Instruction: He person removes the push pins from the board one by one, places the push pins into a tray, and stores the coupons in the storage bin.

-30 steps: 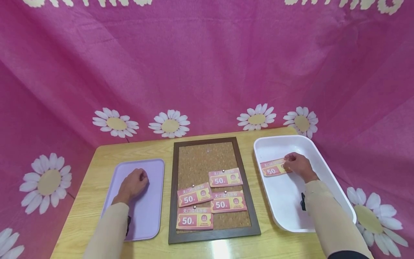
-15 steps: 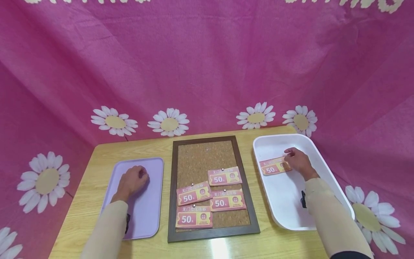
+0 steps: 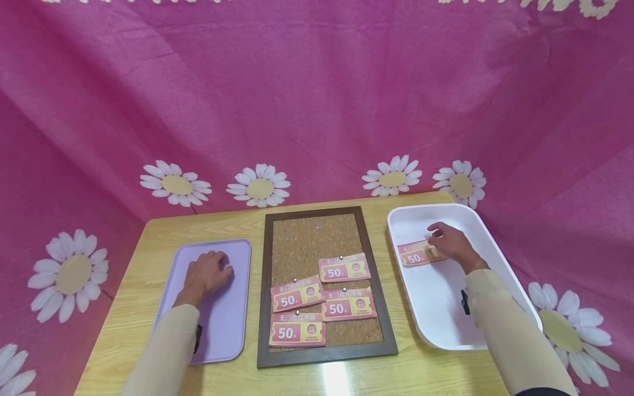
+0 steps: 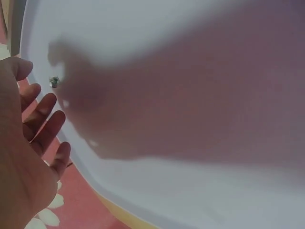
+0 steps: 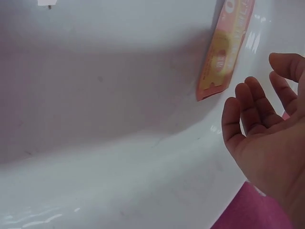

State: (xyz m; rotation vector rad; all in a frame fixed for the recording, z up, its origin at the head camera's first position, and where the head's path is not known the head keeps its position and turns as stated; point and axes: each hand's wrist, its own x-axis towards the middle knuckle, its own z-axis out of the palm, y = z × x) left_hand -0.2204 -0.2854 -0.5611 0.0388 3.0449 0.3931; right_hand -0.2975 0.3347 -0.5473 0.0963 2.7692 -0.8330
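In the head view my left hand [image 3: 205, 275] hovers over a lilac tray [image 3: 233, 341], fingers loosely bent with nothing between them. A small shiny pin-like piece [image 4: 54, 82] lies on that tray near the fingertips in the left wrist view. My right hand [image 3: 455, 246] is over a white plastic tub [image 3: 446, 308], its fingers relaxed and apart. A pink-and-yellow coupon [image 3: 415, 254] marked 50 lies in the tub just left of that hand; the fingers cover its right end in the head view. The right wrist view shows the coupon [image 5: 226, 50] apart from the fingers.
Between tray and tub lies a cork board [image 3: 317, 236] in a dark brown frame. Several coupons [image 3: 297, 330] are pinned to its lower part. The wooden table [image 3: 225, 225] ends at a pink curtain [image 3: 317, 110] with daisies.
My left thumb and fingers, closer together before, have parted slightly. My right hand has shifted a little left over the coupon's end and its fingers have spread. The coupon stays in the tub.
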